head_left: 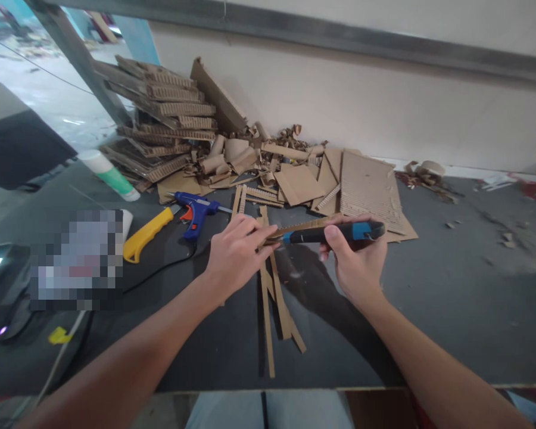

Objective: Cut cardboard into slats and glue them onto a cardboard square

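Head view: cutter [315, 234], black-and-blue, clasped in right hand [357, 262], tip beside left hand [236, 250]; left fingers slightly parted over cardboard strip [306, 225], pinch undeterminable. Loose strips [280, 304] beneath. Likely hazard: strip slipping, blade nicking left fingertips. Outlying: blue glue gun [197, 210].

Cardboard strips [284, 316] lie on the desk [451, 310] at lower centre of the frame, scraps [236, 155] behind them. Left of centre are a glue gun [198, 210] and, farther left, a knife [149, 234]; stacked panels [181, 109] stand upper left.

Dim light, soft shadow [339, 316], edges seemingly blurred
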